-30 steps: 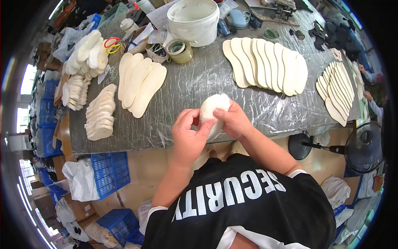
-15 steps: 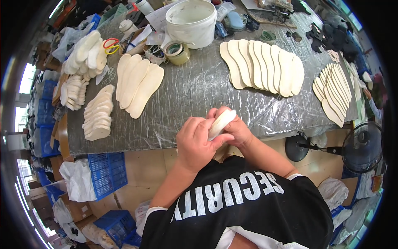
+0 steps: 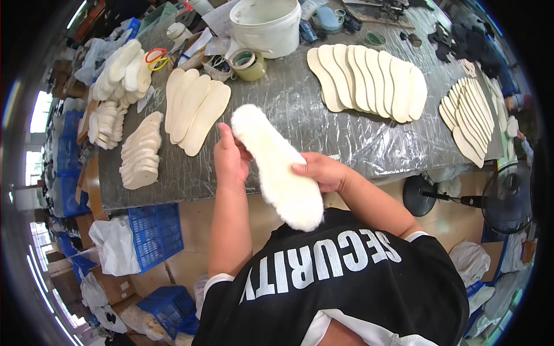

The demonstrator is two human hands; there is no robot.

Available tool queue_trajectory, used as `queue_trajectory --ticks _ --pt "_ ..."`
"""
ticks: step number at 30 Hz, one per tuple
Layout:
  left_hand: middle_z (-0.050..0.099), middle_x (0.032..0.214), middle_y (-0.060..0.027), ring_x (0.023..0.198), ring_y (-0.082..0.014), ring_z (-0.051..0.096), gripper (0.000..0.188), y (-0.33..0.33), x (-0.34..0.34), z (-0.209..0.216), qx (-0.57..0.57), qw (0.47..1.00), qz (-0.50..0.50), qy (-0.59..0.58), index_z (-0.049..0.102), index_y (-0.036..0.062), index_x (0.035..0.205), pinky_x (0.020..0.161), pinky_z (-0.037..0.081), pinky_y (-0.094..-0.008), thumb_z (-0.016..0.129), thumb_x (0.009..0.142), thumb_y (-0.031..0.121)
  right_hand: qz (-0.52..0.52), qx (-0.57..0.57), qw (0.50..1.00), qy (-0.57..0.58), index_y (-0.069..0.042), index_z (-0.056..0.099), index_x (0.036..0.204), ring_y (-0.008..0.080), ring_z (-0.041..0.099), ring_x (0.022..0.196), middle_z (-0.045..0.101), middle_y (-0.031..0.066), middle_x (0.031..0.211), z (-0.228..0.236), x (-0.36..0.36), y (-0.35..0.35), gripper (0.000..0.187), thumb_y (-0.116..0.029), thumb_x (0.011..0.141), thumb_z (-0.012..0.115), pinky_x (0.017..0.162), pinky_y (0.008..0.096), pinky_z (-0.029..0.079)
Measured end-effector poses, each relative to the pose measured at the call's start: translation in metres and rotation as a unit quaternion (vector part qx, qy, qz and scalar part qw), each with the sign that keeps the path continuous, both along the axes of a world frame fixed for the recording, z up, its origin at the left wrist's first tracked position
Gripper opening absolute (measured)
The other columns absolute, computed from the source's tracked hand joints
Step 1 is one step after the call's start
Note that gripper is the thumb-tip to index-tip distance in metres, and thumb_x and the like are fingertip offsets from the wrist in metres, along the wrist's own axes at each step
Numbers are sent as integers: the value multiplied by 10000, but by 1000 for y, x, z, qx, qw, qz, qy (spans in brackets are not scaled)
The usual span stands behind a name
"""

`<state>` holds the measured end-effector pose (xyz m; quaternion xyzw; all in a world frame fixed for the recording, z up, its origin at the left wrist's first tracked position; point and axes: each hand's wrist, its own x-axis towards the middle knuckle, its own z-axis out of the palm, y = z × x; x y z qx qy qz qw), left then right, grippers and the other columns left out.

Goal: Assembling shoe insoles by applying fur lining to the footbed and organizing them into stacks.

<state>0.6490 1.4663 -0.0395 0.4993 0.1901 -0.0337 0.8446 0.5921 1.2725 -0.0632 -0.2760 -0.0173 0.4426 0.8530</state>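
A fluffy white insole (image 3: 280, 167) is spread flat in front of me, its fleecy side up, slanting from upper left to lower right. My right hand (image 3: 324, 172) is closed on its edge, thumb on top and fingers underneath. Beside the upper left edge, my left hand (image 3: 232, 158) is open, its thumb raised off the insole. Its fingertips are partly hidden behind the insole, so I cannot tell whether they touch it. Beyond my hands, cream insoles (image 3: 369, 81) lie overlapped in a row, and a smaller fan of insoles (image 3: 196, 112) lies to the left.
The dark plastic-covered table (image 3: 271, 92) also holds a stacked insole pile (image 3: 142, 153), more insoles (image 3: 467, 118) at right, a white bucket (image 3: 265, 32), tape rolls (image 3: 248, 63) and scissors (image 3: 156, 59). A fan (image 3: 511, 196) stands at right; blue crates (image 3: 156, 236) sit below left.
The insole, bent up between both hands before, is now opened out flat. My left hand has moved left and loosened; my right hand keeps hold of the edge.
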Motion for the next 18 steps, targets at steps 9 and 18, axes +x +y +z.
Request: queue_trajectory --ticks 9,18 --pt "598 1022 -134 897 -213 601 250 1 -16 -29 -11 998 -47 37 511 -63 1080 805 494 -348 524 885 92 -68 78 995 11 -4 309 1326 243 466 1169 462 153 1262 0 -3 -10 711 -439 828 571 970 390 393" --pt "539 1141 -94 1037 -227 537 295 17 -42 -36 -107 992 -48 -52 437 42 1205 896 452 -397 461 915 91 -114 -272 916 -270 -3 416 1253 192 497 1074 546 124 1147 23 -24 -6 605 -224 765 696 924 316 384"
